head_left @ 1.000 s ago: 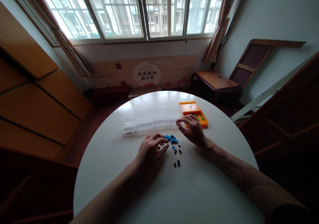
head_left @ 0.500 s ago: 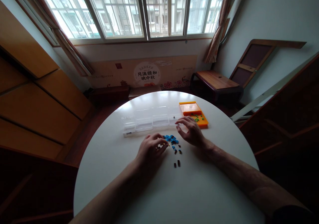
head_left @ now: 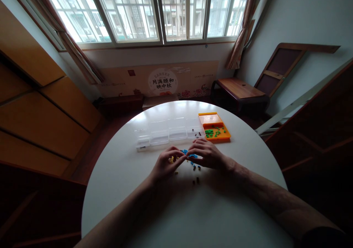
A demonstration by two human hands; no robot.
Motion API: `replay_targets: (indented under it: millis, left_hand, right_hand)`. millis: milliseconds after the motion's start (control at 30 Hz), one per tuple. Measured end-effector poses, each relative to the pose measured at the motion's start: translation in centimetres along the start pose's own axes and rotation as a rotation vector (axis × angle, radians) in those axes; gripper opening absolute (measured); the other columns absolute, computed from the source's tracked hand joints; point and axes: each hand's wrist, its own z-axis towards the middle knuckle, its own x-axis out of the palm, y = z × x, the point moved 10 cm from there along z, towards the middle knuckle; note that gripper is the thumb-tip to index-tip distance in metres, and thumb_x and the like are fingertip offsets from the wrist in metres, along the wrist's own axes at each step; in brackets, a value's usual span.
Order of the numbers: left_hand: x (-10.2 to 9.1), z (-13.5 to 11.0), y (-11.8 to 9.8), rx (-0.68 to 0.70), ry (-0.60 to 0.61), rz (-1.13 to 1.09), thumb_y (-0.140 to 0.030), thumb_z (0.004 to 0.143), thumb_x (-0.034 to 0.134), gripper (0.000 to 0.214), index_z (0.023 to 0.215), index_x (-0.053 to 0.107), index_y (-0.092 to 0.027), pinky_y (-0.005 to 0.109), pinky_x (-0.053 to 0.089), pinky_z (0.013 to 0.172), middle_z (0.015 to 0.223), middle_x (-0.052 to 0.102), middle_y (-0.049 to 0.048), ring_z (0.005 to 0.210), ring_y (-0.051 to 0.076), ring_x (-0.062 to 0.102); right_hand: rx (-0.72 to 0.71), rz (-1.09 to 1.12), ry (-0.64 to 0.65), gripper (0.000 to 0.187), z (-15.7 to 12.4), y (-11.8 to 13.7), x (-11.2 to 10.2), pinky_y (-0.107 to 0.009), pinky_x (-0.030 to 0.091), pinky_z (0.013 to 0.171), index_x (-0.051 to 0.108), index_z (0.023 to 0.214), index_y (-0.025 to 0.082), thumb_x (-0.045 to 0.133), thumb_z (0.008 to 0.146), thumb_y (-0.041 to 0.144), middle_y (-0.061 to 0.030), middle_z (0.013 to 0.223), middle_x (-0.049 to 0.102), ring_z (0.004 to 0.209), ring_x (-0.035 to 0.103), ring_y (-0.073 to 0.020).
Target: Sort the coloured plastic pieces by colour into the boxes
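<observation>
On the round white table [head_left: 209, 211] lies a small heap of tiny blocks [head_left: 193, 158], mostly blue with a few dark ones. My left hand [head_left: 165, 164] is lifted a little, fingers curled around small yellow pieces [head_left: 171, 160]. My right hand [head_left: 208, 155] hovers over the heap, its fingertips pinched together at the blue blocks and nearly touching the left hand's fingertips. Whether the pinch holds a block is hidden. Two dark blocks [head_left: 195, 181] lie apart, nearer to me.
A clear plastic compartment box [head_left: 162, 134] stands beyond the hands, dark pieces in its right cell. To its right sits an orange tray [head_left: 216, 124] with green pieces. Past the table stand a wooden bench, a window wall and wooden cabinets on the left.
My right hand came back from the clear box to the blue heap. My left hand rose slightly and turned, showing yellow pieces in its fingers.
</observation>
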Motion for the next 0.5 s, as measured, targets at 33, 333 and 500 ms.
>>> replay_targets:
  millis: [33,333,500]
  left_hand:
    - [0.02,-0.01,0.11,-0.001,-0.001,-0.004,-0.041,0.101,0.077,0.024,0.098,0.085,-0.019,0.029,0.057,0.08,0.098,0.074,0.0085,0.089,0.019,0.071]
    - [0.01,-0.1,0.31,0.005,-0.015,-0.007,-0.041,0.101,0.077,0.023,0.1,0.087,-0.02,0.028,0.057,0.077,0.096,0.075,0.0081,0.085,0.017,0.071]
    - [0.1,-0.09,-0.02,0.022,-0.013,0.006,-0.042,0.102,0.076,0.024,0.1,0.087,-0.021,0.029,0.057,0.077,0.096,0.075,0.0084,0.086,0.018,0.071]
  right_hand:
    - [-0.004,-0.001,-0.002,0.006,0.0,0.08,-0.05,-0.041,0.056,0.1,0.074,0.11,0.025,0.071,0.107,0.029,-0.003,0.098,0.079,0.09,0.072,-0.0196]
    - [-0.024,0.02,-0.045,0.011,0.08,0.34,-0.34,-0.04,0.057,0.096,0.073,0.114,0.025,0.072,0.104,0.026,-0.0034,0.099,0.08,0.09,0.073,-0.0195]
    - [-0.024,0.007,-0.04,0.007,0.23,0.49,-0.51,-0.039,0.057,0.093,0.075,0.111,0.025,0.073,0.105,0.026,-0.0032,0.095,0.08,0.088,0.073,-0.0197]
